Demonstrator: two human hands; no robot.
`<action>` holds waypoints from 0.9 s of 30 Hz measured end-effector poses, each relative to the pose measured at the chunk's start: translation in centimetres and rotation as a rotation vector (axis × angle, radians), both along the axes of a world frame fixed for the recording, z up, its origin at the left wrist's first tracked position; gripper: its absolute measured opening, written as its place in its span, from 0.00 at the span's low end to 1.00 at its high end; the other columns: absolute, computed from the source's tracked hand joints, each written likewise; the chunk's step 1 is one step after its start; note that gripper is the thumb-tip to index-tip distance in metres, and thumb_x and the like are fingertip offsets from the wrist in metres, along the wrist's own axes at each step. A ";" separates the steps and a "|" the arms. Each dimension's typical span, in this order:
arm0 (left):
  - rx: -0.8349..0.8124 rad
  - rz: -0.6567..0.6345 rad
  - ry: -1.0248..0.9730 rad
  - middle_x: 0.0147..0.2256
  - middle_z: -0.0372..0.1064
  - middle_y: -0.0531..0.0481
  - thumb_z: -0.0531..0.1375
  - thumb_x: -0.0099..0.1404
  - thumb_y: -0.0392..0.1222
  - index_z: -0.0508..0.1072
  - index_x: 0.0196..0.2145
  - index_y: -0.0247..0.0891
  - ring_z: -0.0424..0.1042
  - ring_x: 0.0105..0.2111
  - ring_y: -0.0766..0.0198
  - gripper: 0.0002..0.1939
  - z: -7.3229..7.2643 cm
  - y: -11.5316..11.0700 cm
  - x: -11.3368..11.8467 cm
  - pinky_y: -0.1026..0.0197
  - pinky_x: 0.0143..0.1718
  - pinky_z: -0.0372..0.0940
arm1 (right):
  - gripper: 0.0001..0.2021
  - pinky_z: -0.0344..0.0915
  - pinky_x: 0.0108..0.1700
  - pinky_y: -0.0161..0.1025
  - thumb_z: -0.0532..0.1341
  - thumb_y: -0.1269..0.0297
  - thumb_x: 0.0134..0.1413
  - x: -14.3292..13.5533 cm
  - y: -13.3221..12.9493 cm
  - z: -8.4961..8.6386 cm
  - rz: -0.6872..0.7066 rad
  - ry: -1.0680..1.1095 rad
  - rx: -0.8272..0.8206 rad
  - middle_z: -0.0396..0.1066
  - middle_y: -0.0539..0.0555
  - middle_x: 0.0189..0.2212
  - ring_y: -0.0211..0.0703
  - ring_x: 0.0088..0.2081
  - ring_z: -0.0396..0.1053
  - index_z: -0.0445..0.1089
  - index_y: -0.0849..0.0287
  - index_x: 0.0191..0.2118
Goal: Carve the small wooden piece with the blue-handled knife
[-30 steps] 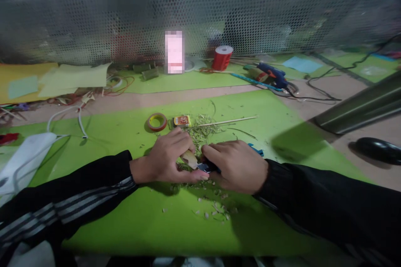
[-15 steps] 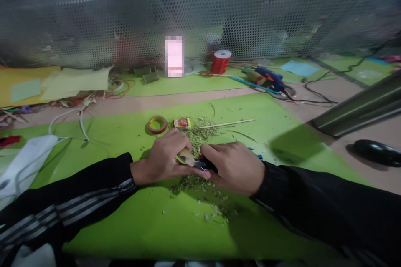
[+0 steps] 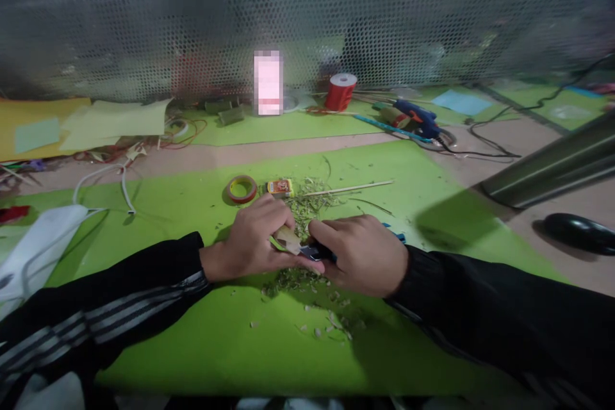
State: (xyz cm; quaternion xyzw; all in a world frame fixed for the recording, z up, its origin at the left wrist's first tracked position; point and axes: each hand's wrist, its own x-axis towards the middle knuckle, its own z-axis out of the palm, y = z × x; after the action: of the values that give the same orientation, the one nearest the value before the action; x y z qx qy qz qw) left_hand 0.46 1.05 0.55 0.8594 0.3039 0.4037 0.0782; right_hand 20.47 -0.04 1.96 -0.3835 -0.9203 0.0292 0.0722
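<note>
My left hand (image 3: 254, 240) is closed around a short pale piece of wood (image 3: 287, 239) with a green edge, most of it hidden by the fingers. A dark-handled cutter knife (image 3: 318, 252) is gripped in my right hand (image 3: 368, 256), its blade against or very near the wood's right end. Blue parts, perhaps of the same knife, show behind that hand. My left thumb stretches under the blade towards the right fingers. Thin shavings (image 3: 312, 208) lie on the green mat (image 3: 192, 339) beneath and beyond both hands.
Beyond my hands are a tape roll (image 3: 243, 199), a small yellow-red box (image 3: 280, 188) and a thin stick (image 3: 353, 188). Farther back stand a red spool (image 3: 339, 97) and a blue glue gun (image 3: 417, 116). A metal post (image 3: 552, 163) and a black mouse (image 3: 579, 234) are at right, a white power strip (image 3: 45, 250) at left.
Both hands keep nearly the same place and grip. The wood and the knife have barely shifted, and the whole view has moved very slightly.
</note>
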 end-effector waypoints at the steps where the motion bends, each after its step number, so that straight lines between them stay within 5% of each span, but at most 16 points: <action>1: 0.002 -0.001 0.003 0.21 0.59 0.56 0.58 0.57 0.71 0.62 0.24 0.37 0.56 0.23 0.68 0.30 0.0 0.0 0.0 0.62 0.27 0.54 | 0.07 0.36 0.27 0.38 0.56 0.59 0.50 0.0 0.0 0.0 -0.002 -0.006 -0.007 0.66 0.48 0.21 0.36 0.21 0.53 0.60 0.56 0.31; 16: 0.071 -0.085 0.039 0.21 0.58 0.56 0.53 0.68 0.62 0.60 0.25 0.38 0.54 0.22 0.68 0.25 0.1 -0.4 0.3 0.62 0.25 0.52 | 0.13 0.37 0.27 0.39 0.54 0.51 0.57 -0.6 0.7 0.1 0.033 -0.091 -0.085 0.70 0.51 0.24 0.39 0.23 0.61 0.62 0.57 0.34; 27: 0.007 -0.033 -0.003 0.22 0.59 0.56 0.59 0.61 0.66 0.61 0.25 0.37 0.55 0.24 0.68 0.27 0.0 -0.1 0.1 0.63 0.27 0.52 | 0.12 0.38 0.27 0.39 0.54 0.53 0.55 -0.3 0.5 0.9 0.010 -0.093 -0.158 0.68 0.52 0.21 0.37 0.20 0.54 0.64 0.57 0.32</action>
State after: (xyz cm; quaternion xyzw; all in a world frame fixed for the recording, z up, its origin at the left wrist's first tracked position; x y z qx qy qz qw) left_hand 0.53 0.97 0.58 0.8641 0.2879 0.4046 0.0822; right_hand 20.17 0.42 2.85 -0.3842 -0.9194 0.0843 -0.0015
